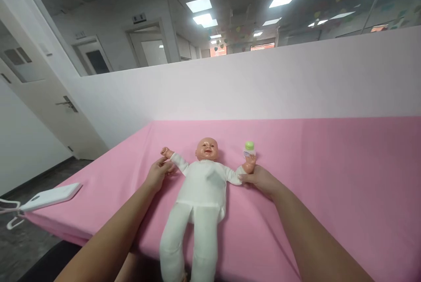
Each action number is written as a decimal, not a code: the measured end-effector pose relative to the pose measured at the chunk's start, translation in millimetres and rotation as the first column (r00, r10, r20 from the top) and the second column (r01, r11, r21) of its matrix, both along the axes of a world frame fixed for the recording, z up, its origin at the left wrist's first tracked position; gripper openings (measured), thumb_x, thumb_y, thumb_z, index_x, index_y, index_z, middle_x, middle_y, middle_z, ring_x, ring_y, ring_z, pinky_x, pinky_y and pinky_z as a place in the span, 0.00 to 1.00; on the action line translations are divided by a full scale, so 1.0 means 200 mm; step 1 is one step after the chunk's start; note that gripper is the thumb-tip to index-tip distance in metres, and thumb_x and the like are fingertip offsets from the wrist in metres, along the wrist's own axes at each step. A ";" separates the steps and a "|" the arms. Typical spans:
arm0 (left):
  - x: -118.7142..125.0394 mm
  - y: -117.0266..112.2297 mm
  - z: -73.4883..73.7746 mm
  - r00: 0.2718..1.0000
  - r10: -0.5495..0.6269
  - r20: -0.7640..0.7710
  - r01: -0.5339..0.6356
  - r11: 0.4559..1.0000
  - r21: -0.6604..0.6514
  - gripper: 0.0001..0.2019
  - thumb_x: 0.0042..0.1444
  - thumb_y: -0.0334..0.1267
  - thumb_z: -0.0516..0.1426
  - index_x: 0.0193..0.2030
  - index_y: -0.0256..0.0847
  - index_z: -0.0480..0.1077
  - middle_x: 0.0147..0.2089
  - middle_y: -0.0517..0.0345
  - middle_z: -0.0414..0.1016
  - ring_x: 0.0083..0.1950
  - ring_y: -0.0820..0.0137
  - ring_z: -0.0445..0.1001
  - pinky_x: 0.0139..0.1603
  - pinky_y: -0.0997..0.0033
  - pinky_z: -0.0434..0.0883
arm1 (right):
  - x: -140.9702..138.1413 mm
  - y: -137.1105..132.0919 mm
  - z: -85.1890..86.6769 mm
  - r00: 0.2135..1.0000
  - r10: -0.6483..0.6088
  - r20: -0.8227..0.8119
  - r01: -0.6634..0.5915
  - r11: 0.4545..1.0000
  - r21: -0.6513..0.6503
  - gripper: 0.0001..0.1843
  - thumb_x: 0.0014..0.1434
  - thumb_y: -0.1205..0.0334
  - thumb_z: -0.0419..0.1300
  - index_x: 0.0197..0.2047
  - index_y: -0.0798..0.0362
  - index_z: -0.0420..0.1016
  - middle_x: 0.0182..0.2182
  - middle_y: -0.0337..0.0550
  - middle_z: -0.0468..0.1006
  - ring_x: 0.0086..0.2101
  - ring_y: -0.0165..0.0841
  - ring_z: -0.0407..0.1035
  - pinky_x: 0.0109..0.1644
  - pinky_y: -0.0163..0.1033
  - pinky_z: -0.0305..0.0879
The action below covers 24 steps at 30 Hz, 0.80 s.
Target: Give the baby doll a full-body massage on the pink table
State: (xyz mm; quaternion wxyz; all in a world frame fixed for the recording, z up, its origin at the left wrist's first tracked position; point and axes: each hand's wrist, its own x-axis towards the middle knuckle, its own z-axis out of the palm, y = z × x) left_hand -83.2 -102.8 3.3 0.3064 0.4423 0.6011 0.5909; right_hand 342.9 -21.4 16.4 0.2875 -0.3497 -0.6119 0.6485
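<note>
Head view: baby doll [202, 185] in white romper lies face-up at centre of pink sheet [329, 176], legs toward near edge. Left hand [158, 172] fingers curled on doll's left-side forearm. Right hand [261, 180] fingers pinched together on right-side sleeve cuff. Small green-capped bottle [249, 149] stands just beyond that cuff. Flat white device [49, 197] at left edge.

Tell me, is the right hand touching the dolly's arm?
Touching. The head view shows the right hand with its fingers pinched on the sleeve of the doll by the wrist, with no gap between them.
</note>
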 end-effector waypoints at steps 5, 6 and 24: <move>0.06 0.03 -0.05 0.994 -0.110 -0.002 0.109 0.993 -0.034 0.27 0.49 0.54 0.70 0.47 0.35 0.74 0.39 0.47 0.80 0.35 0.61 0.79 0.38 0.61 0.77 | -0.04 0.04 -0.04 0.968 -0.247 -0.032 0.246 0.968 -0.043 0.15 0.53 0.55 0.73 0.37 0.56 0.77 0.27 0.42 0.77 0.28 0.32 0.70 0.35 0.38 0.70; 0.06 0.03 -0.06 0.995 -0.099 -0.014 0.098 0.995 -0.032 0.27 0.50 0.55 0.69 0.47 0.35 0.74 0.40 0.47 0.80 0.36 0.61 0.79 0.39 0.61 0.77 | -0.05 0.05 -0.04 0.953 -0.299 -0.041 0.297 0.953 -0.053 0.16 0.53 0.54 0.73 0.40 0.55 0.77 0.30 0.44 0.78 0.30 0.33 0.72 0.36 0.39 0.73; 0.28 -0.04 0.08 0.439 -0.126 -0.890 0.299 0.954 0.013 0.25 0.64 0.36 0.54 0.69 0.49 0.68 0.66 0.50 0.71 0.66 0.52 0.68 0.68 0.48 0.66 | -0.37 -0.21 0.03 0.886 -0.385 0.257 -0.020 0.523 0.852 0.30 0.65 0.67 0.56 0.69 0.49 0.67 0.65 0.50 0.71 0.65 0.44 0.64 0.70 0.55 0.61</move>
